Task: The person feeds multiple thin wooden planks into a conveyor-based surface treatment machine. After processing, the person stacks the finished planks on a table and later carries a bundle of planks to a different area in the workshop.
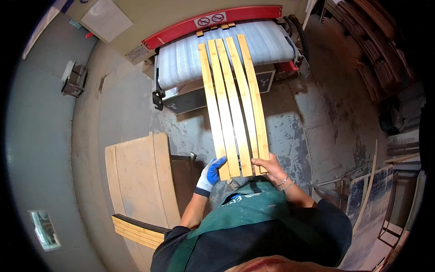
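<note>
Several long, pale wooden strips [233, 104] are held side by side, slightly fanned, with narrow gaps between them. My left hand [211, 174], in a white and blue glove, grips the near end of the leftmost strip. At the right edge, my bare right hand [272, 167] closes on the near ends, thumb on top; its lower fingers are hidden under the wood. The far ends reach over a conveyor belt [181, 63] with a white and blue-grey zigzag weave. Short ends of other strips [225, 26] show beneath the machine's red guard bar [167, 35].
To the left stands a wooden-topped table [136, 177], with a stack of dark-edged strips [138, 230] at its near side. A board with a worn dark surface [369, 199] leans at right. Brown stacked pieces [376, 41] fill the far right. Worn grey floor [131, 109] surrounds the machine.
</note>
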The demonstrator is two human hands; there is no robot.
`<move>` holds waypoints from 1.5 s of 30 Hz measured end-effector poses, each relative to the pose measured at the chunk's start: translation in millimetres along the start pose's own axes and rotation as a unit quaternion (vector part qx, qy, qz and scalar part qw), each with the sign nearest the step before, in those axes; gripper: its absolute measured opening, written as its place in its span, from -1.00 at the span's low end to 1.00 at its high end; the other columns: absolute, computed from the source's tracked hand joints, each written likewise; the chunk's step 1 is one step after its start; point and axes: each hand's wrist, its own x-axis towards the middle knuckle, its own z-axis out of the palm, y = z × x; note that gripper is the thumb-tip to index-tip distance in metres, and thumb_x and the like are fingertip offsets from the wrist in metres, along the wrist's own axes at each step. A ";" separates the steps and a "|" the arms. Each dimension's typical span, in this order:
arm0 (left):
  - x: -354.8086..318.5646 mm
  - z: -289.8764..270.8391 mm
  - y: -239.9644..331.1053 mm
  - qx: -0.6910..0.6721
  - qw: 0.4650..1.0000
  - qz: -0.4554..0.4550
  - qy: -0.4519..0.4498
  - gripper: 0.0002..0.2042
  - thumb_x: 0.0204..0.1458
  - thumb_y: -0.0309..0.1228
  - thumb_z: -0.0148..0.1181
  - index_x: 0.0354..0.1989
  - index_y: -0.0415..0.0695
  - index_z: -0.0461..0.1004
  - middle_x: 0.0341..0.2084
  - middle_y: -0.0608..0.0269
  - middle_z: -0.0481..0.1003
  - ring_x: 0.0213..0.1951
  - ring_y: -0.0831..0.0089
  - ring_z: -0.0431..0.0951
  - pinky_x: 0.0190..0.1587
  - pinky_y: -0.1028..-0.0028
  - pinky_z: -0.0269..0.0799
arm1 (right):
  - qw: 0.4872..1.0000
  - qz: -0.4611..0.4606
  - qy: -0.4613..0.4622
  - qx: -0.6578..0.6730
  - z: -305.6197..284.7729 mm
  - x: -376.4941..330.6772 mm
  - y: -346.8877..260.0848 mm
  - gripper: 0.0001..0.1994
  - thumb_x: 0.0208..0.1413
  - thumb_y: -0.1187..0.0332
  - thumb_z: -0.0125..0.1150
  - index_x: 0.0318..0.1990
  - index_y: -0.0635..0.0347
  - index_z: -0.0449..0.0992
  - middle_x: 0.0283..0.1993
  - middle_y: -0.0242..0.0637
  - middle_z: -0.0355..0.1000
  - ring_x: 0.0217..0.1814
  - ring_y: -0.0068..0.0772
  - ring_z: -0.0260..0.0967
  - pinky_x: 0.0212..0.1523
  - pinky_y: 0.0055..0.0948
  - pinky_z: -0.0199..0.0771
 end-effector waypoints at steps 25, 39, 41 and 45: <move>99.4 36.7 67.3 -0.122 0.987 -0.026 -0.104 -0.50 0.17 -0.28 0.12 0.26 -0.21 0.26 0.13 -0.06 0.41 0.12 -0.04 0.45 0.14 -0.19 0.37 | 0.972 0.080 -0.167 0.148 -48.7 119.9 -89.4 -0.50 0.06 0.63 0.17 0.20 0.47 0.27 0.11 0.02 0.42 0.07 -0.05 0.48 0.05 -0.08 0.59; 156.6 20.8 90.6 -0.134 0.982 -0.004 -0.137 -0.48 0.22 -0.21 0.03 0.25 -0.30 0.25 0.13 -0.11 0.41 0.13 0.05 0.46 0.22 -0.10 0.30 | 0.928 0.074 -0.247 0.270 -63.8 174.9 -101.0 -0.36 0.13 0.34 0.09 0.34 0.44 0.08 0.33 0.21 0.17 0.33 0.30 0.18 0.23 0.45 0.17; 149.2 46.3 99.2 -0.136 0.983 0.006 -0.124 -0.44 0.22 -0.18 0.04 0.28 -0.30 0.21 0.13 -0.10 0.41 0.14 0.04 0.45 0.22 -0.16 0.28 | 0.930 0.065 -0.256 0.255 -78.6 183.0 -105.8 -0.32 0.13 0.25 0.10 0.36 0.39 0.07 0.36 0.15 0.15 0.35 0.29 0.15 0.25 0.45 0.12; 136.5 72.2 98.4 -0.150 0.975 0.062 -0.152 -0.42 0.23 -0.07 0.02 0.27 -0.25 0.21 0.12 -0.11 0.41 0.09 0.04 0.49 0.12 -0.14 0.41 | 0.924 0.072 -0.264 0.267 -79.9 186.4 -121.1 -0.28 0.17 0.12 0.11 0.40 0.28 0.04 0.41 0.05 0.10 0.43 0.23 0.02 0.34 0.39 0.00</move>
